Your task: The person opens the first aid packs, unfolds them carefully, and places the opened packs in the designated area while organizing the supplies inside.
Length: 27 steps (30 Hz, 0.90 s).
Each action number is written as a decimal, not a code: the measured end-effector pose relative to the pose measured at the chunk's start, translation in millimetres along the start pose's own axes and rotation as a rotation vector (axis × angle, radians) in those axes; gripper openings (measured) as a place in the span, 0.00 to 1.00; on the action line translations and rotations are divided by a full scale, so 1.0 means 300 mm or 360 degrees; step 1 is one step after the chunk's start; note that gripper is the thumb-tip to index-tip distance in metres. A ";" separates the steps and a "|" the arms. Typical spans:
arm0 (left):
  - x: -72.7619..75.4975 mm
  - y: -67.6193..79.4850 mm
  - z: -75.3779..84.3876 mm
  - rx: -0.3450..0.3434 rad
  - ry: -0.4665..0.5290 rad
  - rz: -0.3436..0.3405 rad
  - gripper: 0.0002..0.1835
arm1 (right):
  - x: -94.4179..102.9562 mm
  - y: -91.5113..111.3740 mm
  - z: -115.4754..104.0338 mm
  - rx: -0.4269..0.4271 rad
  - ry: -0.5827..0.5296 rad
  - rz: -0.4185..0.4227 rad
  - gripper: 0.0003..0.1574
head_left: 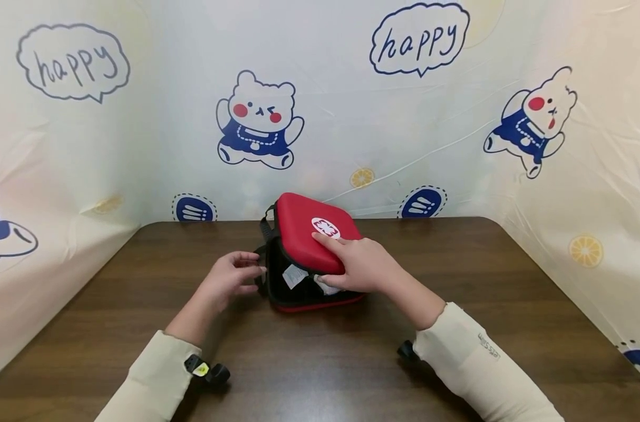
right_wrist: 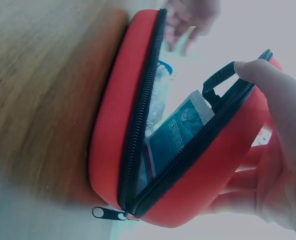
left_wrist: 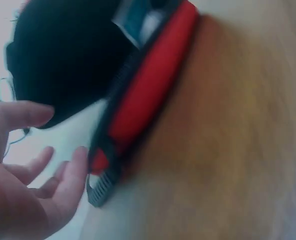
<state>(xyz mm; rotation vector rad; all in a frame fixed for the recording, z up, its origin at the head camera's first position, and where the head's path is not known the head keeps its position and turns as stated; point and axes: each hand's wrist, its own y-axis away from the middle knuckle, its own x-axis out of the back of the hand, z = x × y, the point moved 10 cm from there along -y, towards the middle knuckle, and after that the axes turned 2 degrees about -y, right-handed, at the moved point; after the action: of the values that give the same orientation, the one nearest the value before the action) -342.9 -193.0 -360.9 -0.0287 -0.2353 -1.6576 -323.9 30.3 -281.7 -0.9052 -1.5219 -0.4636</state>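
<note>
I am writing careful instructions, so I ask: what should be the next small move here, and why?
Probably, the right hand should lift the rounded red lid with the white oval emblem a little higher. It holds the lid's edge, the red case with black zip stands only partly open, and a flat blue-green printed packet is visible inside.

The lid (head_left: 302, 225) blocks the case (head_left: 312, 306) from above, leaving room at the front.
</note>
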 end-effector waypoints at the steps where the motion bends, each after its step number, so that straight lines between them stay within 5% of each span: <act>1: -0.010 -0.007 -0.016 0.0020 -0.0115 -0.0019 0.30 | 0.005 0.004 0.004 -0.0007 -0.0028 0.0005 0.52; 6: -0.047 -0.031 -0.052 0.0015 -0.0449 -0.0050 0.38 | 0.033 0.032 0.029 -0.0051 -0.0122 0.0050 0.52; 20: -0.058 -0.043 -0.066 0.0031 -0.0262 0.0030 0.36 | 0.142 0.149 0.137 -0.0188 -0.0622 0.0310 0.49; 27: -0.031 -0.036 -0.077 0.0063 -0.0278 0.0054 0.35 | 0.236 0.187 0.152 -0.0118 -0.0748 0.0488 0.68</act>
<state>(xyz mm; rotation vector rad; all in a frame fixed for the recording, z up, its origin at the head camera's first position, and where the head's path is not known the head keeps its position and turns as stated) -349.8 -186.8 -386.4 -0.1475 -0.3980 -1.6175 -307.1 117.8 -233.8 -1.3484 -1.7507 -0.0834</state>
